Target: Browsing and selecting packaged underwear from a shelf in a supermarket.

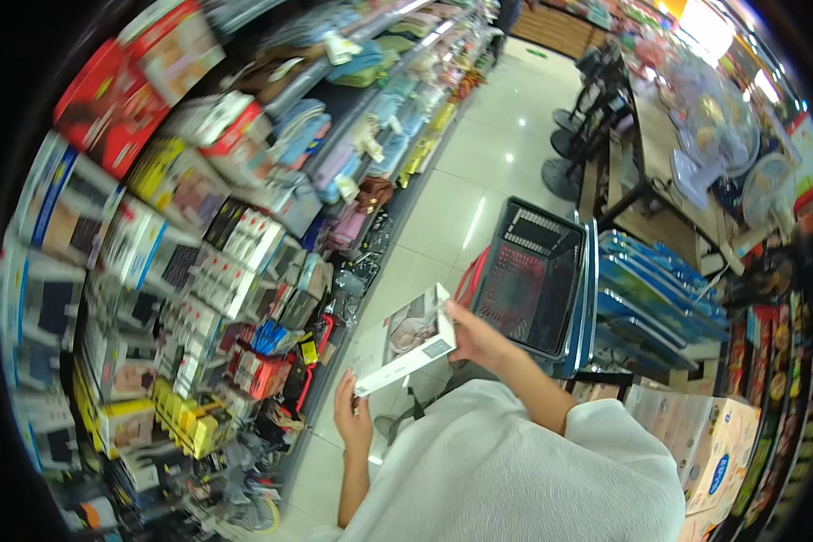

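Note:
A white cardboard box [410, 342] with a picture on its front is held tilted between both hands, above the aisle floor. My left hand [353, 413] grips its lower left end, with the thumb and fingers at the corner. My right hand [474, 339] holds the upper right end, fingers partly hidden behind the box. Just beyond the right hand stands a dark plastic shopping basket [532, 278], with a red handle or basket part showing at its left side.
Shelves of boxed garments [210, 284] and folded textiles [359, 68] line the left. To the right are electric fans [711, 129] on a table [671, 162], blue patterned boards [657, 291] and stacked cartons [711, 447]. Tiled floor [440, 203] runs between. Part of a person shows at the far end.

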Demonstrator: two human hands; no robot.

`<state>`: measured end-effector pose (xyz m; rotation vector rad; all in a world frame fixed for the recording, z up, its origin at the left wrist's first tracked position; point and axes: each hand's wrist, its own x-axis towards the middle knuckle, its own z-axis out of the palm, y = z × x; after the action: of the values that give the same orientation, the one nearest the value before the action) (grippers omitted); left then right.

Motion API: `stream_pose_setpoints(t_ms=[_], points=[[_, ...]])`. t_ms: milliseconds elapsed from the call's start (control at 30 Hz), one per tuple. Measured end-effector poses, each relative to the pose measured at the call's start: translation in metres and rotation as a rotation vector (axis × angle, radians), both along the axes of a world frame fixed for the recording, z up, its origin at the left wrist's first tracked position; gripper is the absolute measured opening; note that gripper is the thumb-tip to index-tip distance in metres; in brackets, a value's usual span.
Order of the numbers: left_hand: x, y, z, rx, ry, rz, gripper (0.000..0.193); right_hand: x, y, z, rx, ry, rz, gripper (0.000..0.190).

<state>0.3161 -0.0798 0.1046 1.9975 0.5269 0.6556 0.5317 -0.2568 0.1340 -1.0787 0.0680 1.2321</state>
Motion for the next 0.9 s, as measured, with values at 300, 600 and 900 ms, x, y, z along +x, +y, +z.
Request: stream_pose_setpoints(t_ms=[300,600,900], points=[[0.144,-0.072,-0.023,0.25,0.107,-0.379,0.043,0.105,-0.122,-0.009,-0.057,0.116,-0.314,0.037],[0.166,-0.066,-0.061,-0.184,0.542,-0.195,0.06,0.15,-0.161,-0.135,-1.061,-0.785,-0.354,0.059],[-0.011,-0.036,-0.179,-0.504,0.87,0.136,0.046,0.143,-0.108,-0.256,-1.211,-0.618,-0.234,0.059]])
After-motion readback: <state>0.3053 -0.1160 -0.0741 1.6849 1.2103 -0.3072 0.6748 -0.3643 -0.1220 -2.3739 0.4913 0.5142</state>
